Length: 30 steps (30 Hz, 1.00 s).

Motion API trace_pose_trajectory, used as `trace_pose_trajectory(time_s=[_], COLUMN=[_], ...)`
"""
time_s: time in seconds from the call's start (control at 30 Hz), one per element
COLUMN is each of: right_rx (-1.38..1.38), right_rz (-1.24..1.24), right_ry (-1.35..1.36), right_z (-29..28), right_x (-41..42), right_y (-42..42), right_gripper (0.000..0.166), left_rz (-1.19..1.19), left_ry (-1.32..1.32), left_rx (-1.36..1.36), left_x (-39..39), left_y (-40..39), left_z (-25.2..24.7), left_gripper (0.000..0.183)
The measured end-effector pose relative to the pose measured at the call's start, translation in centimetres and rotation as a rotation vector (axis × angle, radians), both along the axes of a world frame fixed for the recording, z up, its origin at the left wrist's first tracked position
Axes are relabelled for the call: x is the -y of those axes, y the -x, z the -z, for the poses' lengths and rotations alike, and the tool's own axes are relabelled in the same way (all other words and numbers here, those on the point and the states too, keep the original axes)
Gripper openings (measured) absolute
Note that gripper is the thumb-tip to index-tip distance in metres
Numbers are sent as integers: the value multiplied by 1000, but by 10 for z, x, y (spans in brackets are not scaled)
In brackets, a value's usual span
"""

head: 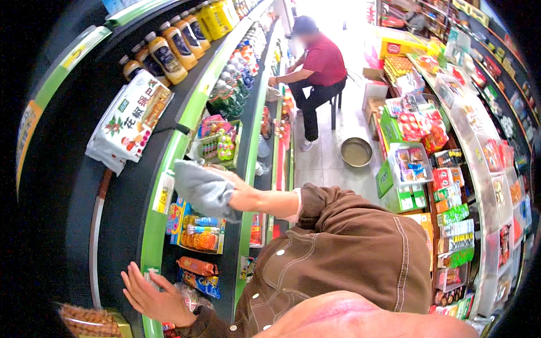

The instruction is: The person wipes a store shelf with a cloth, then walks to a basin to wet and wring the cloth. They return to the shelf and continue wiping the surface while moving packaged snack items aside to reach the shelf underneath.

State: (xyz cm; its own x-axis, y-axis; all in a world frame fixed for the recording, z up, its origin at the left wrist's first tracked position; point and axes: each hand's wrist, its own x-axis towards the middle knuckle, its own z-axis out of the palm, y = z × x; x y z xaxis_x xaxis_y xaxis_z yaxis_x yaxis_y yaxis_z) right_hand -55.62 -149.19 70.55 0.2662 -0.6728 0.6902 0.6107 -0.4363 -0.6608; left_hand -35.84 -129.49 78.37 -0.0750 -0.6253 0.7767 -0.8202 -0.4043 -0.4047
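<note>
My right hand (243, 192) grips a folded grey-blue cloth (203, 188) over the green front edge of the shelf (158, 230), close to a price tag (164, 192). Bare, with its fingers spread, my left hand (158, 295) is at the same edge, lower in the view; whether it presses on the edge I cannot tell. Beyond the cloth, white snack packets (131, 118) lie on the dark upper shelf surface (122, 219). Below the cloth, a display box of packaged sweets (200, 228) stands on a lower shelf.
Bottles of orange-brown drink (167, 59) line the upper shelf. A seated person in a red shirt (323, 59) reaches into the shelving farther along the aisle. On the tiled floor stands a metal basin (356, 152). Boxes and plastic bins of snacks (410, 164) border the right side.
</note>
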Motion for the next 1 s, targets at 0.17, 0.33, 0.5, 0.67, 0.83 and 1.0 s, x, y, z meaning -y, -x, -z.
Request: trace_pose_trajectory(time_s=[0.17, 0.33, 0.5, 0.67, 0.83, 1.0], right_rx=[-117, -85, -441, -296, -256, -269], right_rz=[506, 786, 660, 681, 677, 687], right_ry=[614, 898, 882, 847, 812, 773], right_z=[-64, -113, -94, -81, -77, -79], right_x=[3, 18, 47, 46, 48, 48], right_y=[1, -40, -93, -104, -102, -97], right_gripper=[49, 48, 22, 18, 18, 18], left_rz=[-65, -75, -71, -37, 98, 169], left_ry=[-37, -91, -143, -230, -360, -485], left_rx=[-17, -62, -77, -339, -456, -495], left_x=[-1, -5, -3, -13, -8, 50], left_y=[3, -2, 9, 2, 26, -36], left_z=[0, 1, -7, -15, -82, -142], left_gripper=[33, 38, 40, 45, 57, 50])
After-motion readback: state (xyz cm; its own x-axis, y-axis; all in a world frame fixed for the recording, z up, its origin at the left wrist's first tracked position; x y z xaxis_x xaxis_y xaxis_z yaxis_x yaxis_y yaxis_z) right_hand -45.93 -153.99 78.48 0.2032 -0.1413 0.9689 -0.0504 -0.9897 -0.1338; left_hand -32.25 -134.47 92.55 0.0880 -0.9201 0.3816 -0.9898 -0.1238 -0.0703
